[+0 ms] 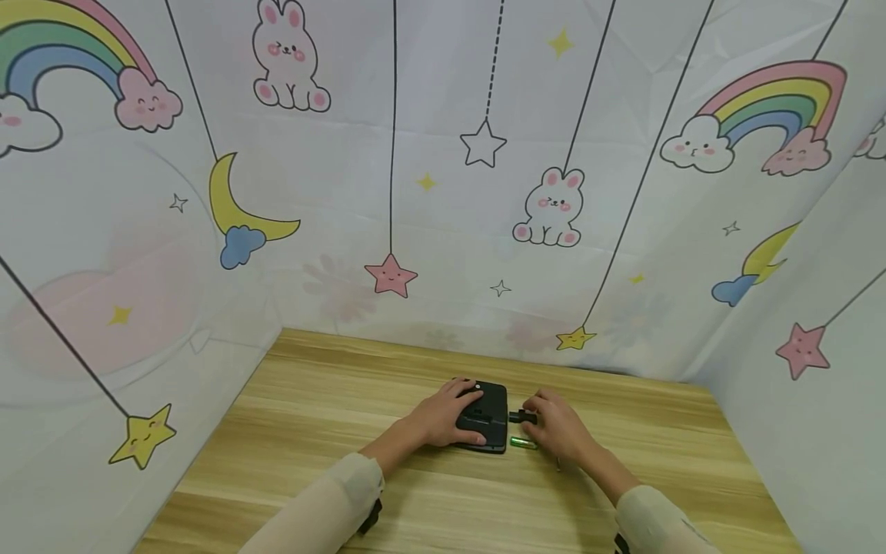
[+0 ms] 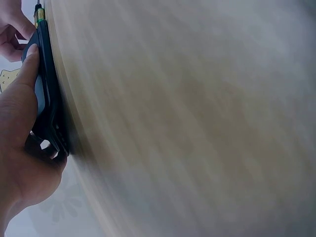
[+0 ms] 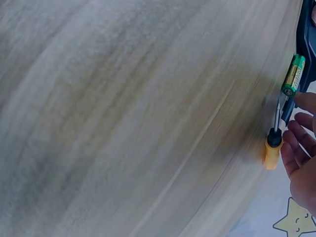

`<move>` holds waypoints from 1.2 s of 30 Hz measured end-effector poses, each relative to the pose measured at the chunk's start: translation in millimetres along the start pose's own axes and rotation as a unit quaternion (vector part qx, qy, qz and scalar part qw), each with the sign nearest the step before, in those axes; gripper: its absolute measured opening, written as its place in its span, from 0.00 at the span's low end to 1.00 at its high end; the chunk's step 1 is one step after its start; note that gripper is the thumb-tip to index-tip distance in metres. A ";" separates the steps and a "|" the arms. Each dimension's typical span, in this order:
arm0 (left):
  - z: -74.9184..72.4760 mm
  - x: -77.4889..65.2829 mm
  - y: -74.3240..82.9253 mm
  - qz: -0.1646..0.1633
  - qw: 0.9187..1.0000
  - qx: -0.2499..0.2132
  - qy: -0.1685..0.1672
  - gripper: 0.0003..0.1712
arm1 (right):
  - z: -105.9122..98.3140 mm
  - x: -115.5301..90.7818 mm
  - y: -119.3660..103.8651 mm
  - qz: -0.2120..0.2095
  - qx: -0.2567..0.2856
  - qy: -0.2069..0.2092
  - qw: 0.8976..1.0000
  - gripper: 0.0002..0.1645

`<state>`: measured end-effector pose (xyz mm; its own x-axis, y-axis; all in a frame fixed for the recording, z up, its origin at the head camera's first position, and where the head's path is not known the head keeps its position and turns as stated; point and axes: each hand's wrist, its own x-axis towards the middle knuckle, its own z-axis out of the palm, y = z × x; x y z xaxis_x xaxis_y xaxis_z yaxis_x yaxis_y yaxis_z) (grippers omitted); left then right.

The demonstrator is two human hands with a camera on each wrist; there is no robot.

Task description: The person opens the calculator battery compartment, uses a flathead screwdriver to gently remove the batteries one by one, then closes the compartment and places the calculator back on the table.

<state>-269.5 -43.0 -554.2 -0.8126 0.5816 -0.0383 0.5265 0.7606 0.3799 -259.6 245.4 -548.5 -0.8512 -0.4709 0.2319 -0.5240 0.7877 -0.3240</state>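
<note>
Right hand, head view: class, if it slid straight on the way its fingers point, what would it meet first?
Most likely the small black piece at the right hand fingers, then the black device held by the left hand. Depth is unclear; it may already touch the piece.

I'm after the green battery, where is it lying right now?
In the head view the green battery lies on the wooden table, just right of the black device, beside the right hand.

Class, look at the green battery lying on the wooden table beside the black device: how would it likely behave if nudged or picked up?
The green battery is a smooth cylinder lying on its side, so it would probably roll if nudged. It looks rigid and might slip in the fingers. The black device beside it may stop it.
</note>
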 end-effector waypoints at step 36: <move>1.8 0.9 -0.4 -0.003 1.000 -0.003 -0.001 0.55 | 5.9 4.0 -2.6 0.015 -0.011 -0.013 1.000 0.12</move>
<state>-270.0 -42.2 -556.1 -0.8146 0.5784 -0.0428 0.5205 0.7616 0.3859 -261.9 239.2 -552.1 -0.8676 -0.4560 0.1985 -0.4969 0.8102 -0.3109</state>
